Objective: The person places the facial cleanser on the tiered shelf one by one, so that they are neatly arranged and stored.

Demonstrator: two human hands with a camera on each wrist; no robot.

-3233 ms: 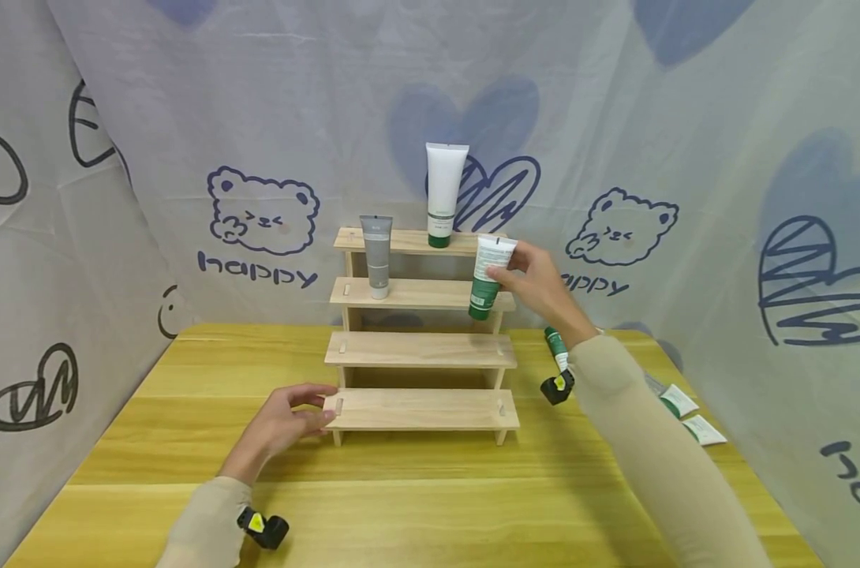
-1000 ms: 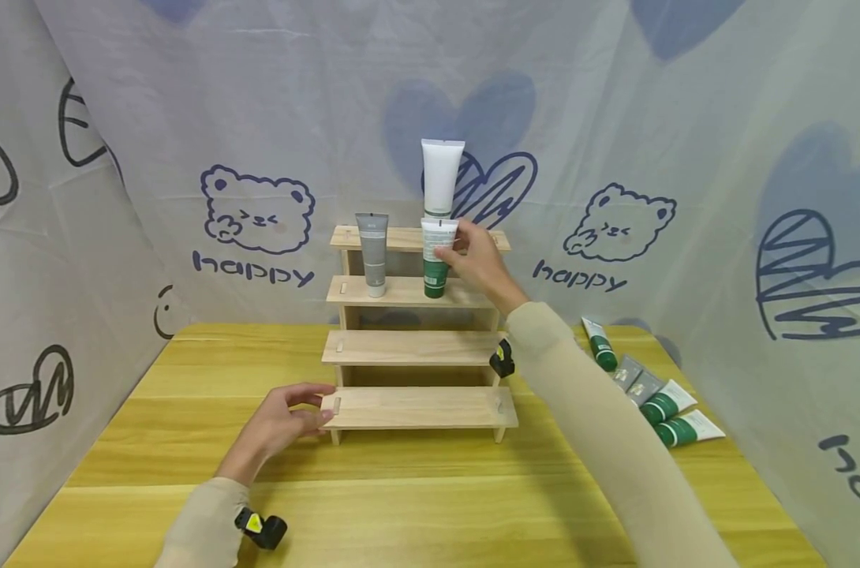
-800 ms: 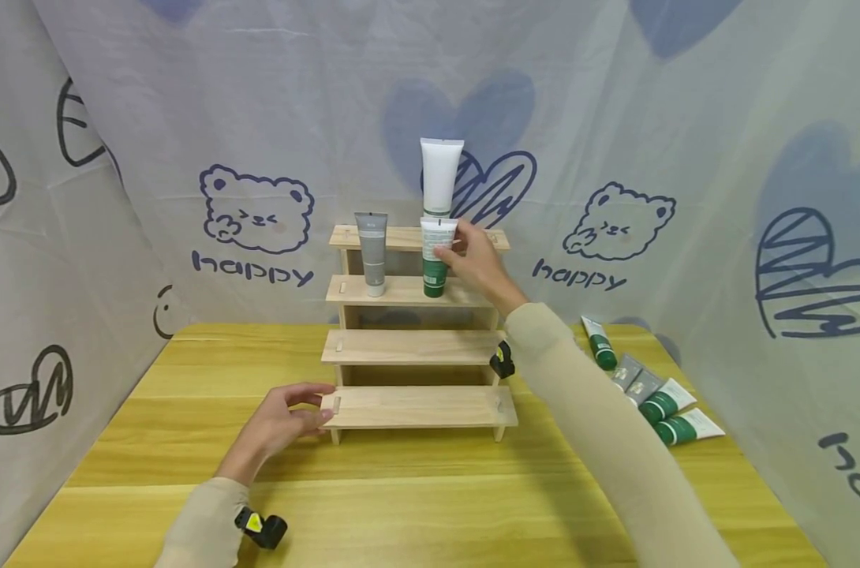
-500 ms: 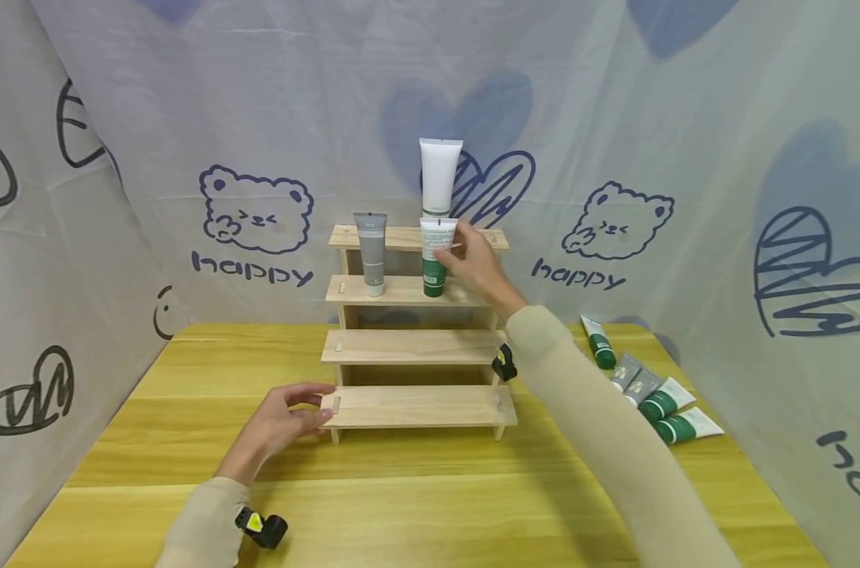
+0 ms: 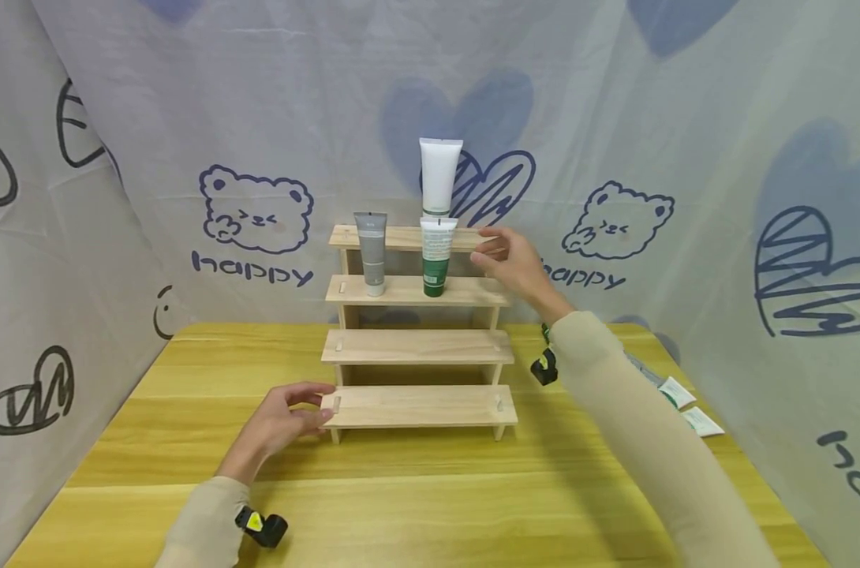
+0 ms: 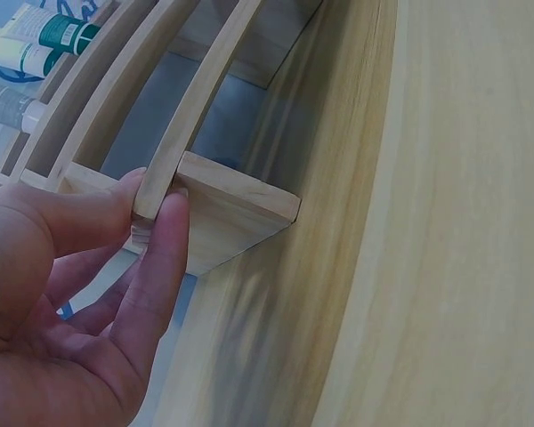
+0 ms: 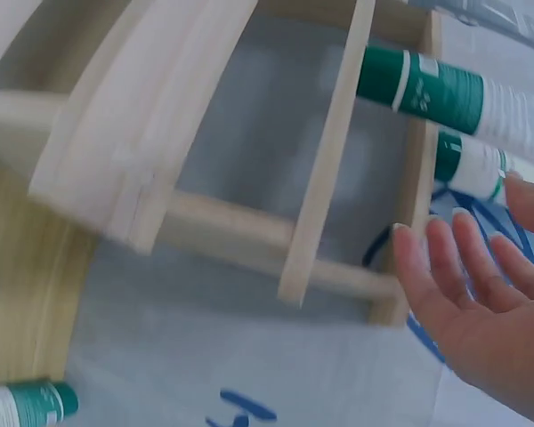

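Observation:
A tiered wooden display stand (image 5: 416, 347) stands on the table. My left hand (image 5: 284, 422) pinches the left end of its lowest shelf (image 5: 419, 406) between thumb and fingers, plain in the left wrist view. On the second shelf from the top, a green-and-white tube (image 5: 435, 256) stands upright on its cap, to the right of a grey tube (image 5: 373, 252). Behind, a taller white tube (image 5: 440, 177) stands on the top shelf, its lower part hidden. My right hand (image 5: 515, 264) hovers off the right of the green-and-white tube, fingers loosely bent around nothing.
More tubes (image 5: 700, 422) lie on the table at the right, partly hidden behind my right sleeve (image 5: 657, 426). In the right wrist view a green-capped tube (image 7: 31, 405) lies at the lower left. A printed curtain (image 5: 586, 118) hangs behind the stand.
My right hand brought the green-and-white tube left onto the second shelf from the top, let go of it, and moved off to the right. The left hand has stayed on the lowest shelf.

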